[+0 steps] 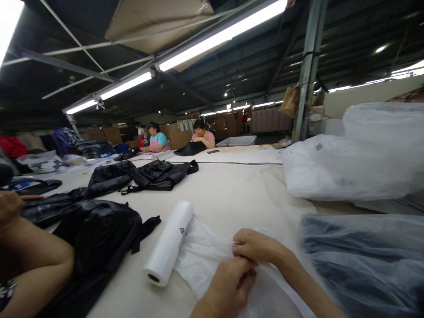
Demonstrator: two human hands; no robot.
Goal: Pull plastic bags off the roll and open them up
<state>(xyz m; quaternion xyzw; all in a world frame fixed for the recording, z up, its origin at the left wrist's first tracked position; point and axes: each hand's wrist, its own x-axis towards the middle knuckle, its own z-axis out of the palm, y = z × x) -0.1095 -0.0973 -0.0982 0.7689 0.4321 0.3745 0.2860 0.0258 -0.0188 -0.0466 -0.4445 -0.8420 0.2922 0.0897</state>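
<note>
My left hand (228,287) and my right hand (258,245) meet at the near edge of the table. Both pinch the same thin clear plastic bag (202,256), which lies flat and leads back to a white roll of plastic bags (168,243) just to the left. The fingers of both hands are closed on the film where the two hands touch. A black backpack (96,234) lies left of the roll, apart from my hands.
A co-worker's bare forearm (33,265) rests at the left by the backpack. More black bags (159,174) lie mid-table. A dark item wrapped in plastic (364,260) and a heap of white plastic (347,168) fill the right. Two people (202,134) sit at the far end near a grey bin (236,141).
</note>
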